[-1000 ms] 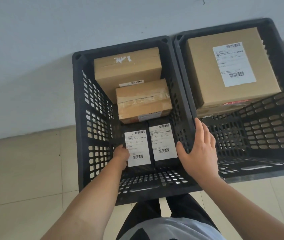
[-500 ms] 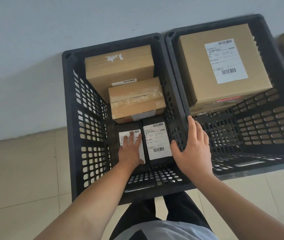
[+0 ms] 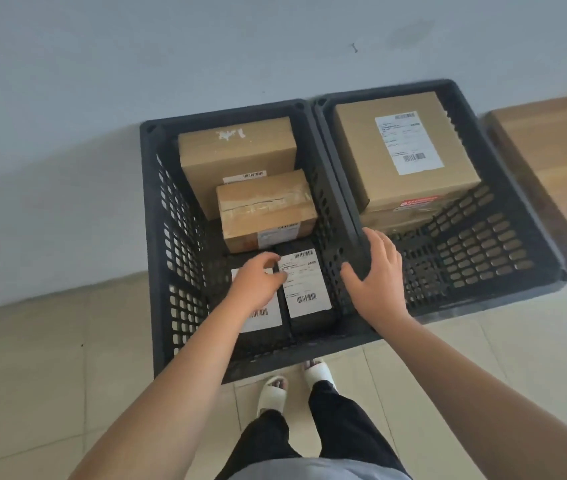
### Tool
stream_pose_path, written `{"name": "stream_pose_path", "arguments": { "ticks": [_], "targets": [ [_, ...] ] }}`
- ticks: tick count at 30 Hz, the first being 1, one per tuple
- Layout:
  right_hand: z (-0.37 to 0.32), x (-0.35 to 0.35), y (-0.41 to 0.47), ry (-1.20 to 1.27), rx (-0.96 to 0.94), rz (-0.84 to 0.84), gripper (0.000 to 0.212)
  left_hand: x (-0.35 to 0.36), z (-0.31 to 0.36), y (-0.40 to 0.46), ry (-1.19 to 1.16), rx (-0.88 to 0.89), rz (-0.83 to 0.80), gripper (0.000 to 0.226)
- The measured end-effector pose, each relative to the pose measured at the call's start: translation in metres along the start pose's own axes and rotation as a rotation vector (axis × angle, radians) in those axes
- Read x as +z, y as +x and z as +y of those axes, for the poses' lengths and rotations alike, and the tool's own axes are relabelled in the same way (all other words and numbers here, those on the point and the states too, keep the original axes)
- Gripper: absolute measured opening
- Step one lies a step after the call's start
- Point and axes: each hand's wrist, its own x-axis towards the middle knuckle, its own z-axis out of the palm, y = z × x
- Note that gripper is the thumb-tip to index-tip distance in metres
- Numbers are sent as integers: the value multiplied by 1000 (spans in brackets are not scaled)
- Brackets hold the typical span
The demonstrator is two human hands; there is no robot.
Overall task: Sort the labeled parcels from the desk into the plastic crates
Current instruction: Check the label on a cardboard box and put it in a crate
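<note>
I'm seeing the left hand (image 3: 258, 284) hanging loosely curled, gripping nothing, above the two black parcels (image 3: 309, 289) at the left crate's (image 3: 168, 237) near end. The right hand (image 3: 377, 277) is resting open on the rim between both crates.

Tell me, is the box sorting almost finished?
Lots looks done. The left crate holds two cardboard boxes and two black parcels with labels. The right crate holds a big labelled box. Right now the left hand is down over the black parcels, and the right hand rests on the crate rim. The desk isn't in the picture, so I can't tell how many are left.
</note>
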Motion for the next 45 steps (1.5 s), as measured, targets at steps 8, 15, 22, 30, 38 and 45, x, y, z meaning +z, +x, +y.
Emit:
{"name": "stream_pose_path", "arguments": {
  "ticks": [8, 15, 22, 30, 38, 45],
  "targets": [
    [8, -74, -83, 377, 70, 318, 50, 46, 90, -80, -462, 145, -81, 19],
    [55, -157, -127, 633, 126, 530, 36, 125, 171, -119, -359, 300, -261, 22],
    [161, -256, -116, 804, 235, 685, 27, 237, 262, -134, -251, 360, -390, 20],
    [302, -360, -111, 966, 343, 742, 25, 385, 350, -141, -161, 377, -470, 21],
    [395, -430, -79, 1062, 466, 766, 21, 481, 412, -118, -49, 354, -512, 21],
    [463, -494, -17, 1030, 505, 751, 23, 560, 501, -41, 16, 365, -501, 19]
  ]
}}
